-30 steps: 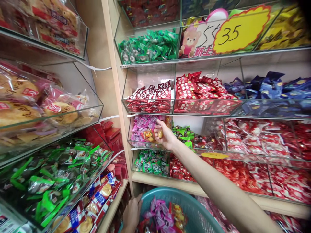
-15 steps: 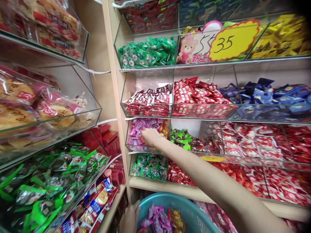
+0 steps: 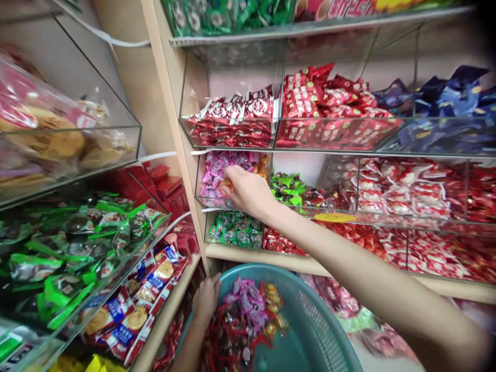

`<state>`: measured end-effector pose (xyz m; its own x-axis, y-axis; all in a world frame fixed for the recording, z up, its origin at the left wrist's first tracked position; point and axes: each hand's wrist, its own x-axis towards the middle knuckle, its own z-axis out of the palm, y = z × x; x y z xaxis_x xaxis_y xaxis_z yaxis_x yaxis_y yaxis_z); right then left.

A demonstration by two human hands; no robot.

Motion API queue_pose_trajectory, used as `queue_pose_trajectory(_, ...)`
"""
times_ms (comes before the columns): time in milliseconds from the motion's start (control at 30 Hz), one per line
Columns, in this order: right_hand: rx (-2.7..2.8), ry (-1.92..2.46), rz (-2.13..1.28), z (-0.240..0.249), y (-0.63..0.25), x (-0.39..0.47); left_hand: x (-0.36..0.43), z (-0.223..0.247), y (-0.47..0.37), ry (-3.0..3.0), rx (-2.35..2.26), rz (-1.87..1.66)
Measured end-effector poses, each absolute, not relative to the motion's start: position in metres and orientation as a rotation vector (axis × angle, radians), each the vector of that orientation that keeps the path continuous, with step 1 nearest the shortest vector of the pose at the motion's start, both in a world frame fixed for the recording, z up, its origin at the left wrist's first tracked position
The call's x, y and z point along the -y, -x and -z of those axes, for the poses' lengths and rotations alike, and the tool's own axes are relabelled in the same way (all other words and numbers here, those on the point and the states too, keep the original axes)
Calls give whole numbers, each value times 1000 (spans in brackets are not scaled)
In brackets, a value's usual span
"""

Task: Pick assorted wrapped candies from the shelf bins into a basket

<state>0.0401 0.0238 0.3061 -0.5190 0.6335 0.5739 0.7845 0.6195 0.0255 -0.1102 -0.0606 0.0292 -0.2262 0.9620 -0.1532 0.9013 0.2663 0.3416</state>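
Candy shelves [image 3: 232,252] behind one teal basket [image 3: 310,330] | inside basket: one pink candy pile [image 3: 251,306] | left hand [image 3: 206,298]: grips basket's rim | right hand [image 3: 248,191]: above basket, fingers curled, content I cannot tell

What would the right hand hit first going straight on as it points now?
Probably the pink-purple wrapped candies in the clear bin, just ahead of the right hand; depth is unclear, so it may be touching them.
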Motion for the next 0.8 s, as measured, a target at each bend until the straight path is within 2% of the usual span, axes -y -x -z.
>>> queue_pose_trajectory(133,2451,1023,135,-261,-85,19,59,-27,110,-1708,-2210,-277)
queue_pose_trajectory(333,2548,1526,-240,-124,-155,50,61,-25,109,-1754,-2212,-298)
queue_pose_trajectory(433,2505,1722,-411,-76,-175,64,61,-28,107,-1752,-2218,-280)
queue_pose_trajectory(567,2570,1785,-565,-47,-181,82,61,-30,105,-1749,-2219,-276)
queue_pose_trajectory(800,2718,1797,-605,-46,-157,84,65,-29,105,-1763,-2230,-277)
